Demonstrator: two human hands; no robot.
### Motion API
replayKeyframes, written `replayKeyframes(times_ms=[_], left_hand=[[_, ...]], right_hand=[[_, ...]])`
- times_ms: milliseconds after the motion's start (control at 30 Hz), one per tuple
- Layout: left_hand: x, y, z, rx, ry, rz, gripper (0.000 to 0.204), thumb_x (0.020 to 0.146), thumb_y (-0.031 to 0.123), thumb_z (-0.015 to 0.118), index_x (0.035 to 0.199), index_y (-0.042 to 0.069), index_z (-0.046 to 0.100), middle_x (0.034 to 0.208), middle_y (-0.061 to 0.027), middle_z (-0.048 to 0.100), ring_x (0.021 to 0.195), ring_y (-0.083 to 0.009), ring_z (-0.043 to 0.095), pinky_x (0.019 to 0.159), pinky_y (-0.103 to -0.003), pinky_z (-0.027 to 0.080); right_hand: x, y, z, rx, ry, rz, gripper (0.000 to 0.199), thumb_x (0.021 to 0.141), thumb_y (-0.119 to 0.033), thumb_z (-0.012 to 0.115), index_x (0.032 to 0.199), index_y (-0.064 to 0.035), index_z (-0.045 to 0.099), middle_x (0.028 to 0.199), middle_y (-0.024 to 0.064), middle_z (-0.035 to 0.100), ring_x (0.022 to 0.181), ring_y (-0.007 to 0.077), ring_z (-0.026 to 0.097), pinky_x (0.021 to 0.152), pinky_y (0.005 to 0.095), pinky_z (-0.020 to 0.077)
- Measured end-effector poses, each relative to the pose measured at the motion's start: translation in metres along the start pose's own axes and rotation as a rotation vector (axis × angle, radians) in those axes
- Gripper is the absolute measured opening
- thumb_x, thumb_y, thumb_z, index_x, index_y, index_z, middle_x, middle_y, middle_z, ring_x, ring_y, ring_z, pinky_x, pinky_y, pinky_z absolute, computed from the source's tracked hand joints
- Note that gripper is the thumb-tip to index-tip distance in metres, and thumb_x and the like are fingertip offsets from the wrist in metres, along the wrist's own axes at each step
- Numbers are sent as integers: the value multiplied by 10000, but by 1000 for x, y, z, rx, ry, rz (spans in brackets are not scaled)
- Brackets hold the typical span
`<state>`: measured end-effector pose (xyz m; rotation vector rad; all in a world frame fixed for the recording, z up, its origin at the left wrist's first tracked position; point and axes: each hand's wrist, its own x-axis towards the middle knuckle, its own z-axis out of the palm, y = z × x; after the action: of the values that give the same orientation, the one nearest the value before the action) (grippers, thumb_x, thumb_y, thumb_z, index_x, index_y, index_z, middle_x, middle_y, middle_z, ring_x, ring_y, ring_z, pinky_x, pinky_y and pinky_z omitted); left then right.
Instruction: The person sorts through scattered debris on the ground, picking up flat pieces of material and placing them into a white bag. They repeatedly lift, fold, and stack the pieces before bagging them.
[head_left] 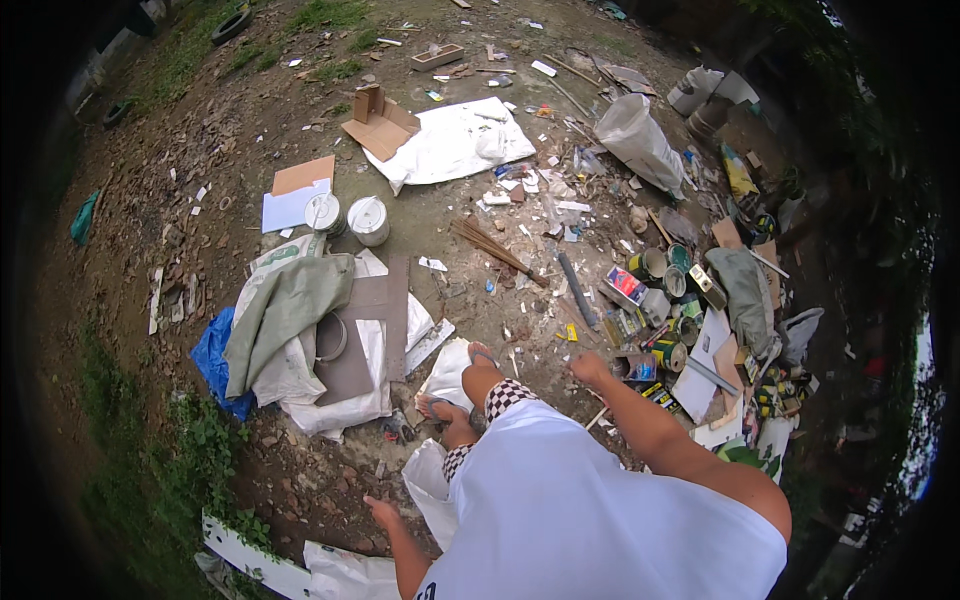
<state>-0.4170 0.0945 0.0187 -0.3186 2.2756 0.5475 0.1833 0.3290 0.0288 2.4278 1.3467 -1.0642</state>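
My left hand (381, 511) hangs low at the left of my body, its fingers loosely apart with nothing in them. Beneath it lies bare, stony soil, and a crumpled white sack (430, 490) is beside it. My right hand (591, 371) is out in front, fingers curled in, with nothing visible in it. It is nearest a heap of used tin cans (668, 353) and a red-and-blue box (626, 285). A dark tube (577, 290) and a bundle of thin sticks (500, 250) lie on the ground ahead. My sandalled feet stand on white sheeting (446, 374).
Two white buckets (368, 221) stand ahead left, behind piled sacks (290, 310) and a blue tarp (216, 362). Farther off are a flat white sack (460, 142), an open cardboard box (381, 122) and an upright white sack (640, 143). Litter and sticks cover the ground.
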Motion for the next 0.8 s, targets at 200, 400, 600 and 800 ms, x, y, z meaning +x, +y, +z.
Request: replayKeyframes(times_ms=[200,400,600,800], left_hand=[[-9,-34,-20,-119,64,31,960,1008,745,252,1150,-100,684,953,-233,720,808,-341,647,740,-431,518],[-67,-103,-7,-311,92,-164,1010,979,788,235,1318,-107,557,1201,-274,661,1048,-419,641,883,-493,515],[-137,-138,14,-253,-32,-297,1010,979,788,260,1280,-131,554,1185,-283,654,1087,-416,634,921,-504,508],[-99,-167,-17,-275,-60,-278,988,986,785,220,1329,-93,518,1230,-274,636,1074,-388,613,924,-508,505]], right_hand=[[-8,-34,-47,-68,-23,-3,403,804,-421,721,939,-45,777,984,235,741,958,405,710,857,480,547],[26,-114,-71,-220,-108,-154,447,836,-294,586,1030,82,733,1130,339,678,1102,470,659,975,500,516],[94,-158,-52,-76,-20,-255,408,807,-390,702,973,-21,754,1005,259,731,964,422,701,869,474,541],[58,-221,-41,22,-104,-320,409,838,-353,655,982,21,741,1071,279,712,1043,450,678,931,483,534]])
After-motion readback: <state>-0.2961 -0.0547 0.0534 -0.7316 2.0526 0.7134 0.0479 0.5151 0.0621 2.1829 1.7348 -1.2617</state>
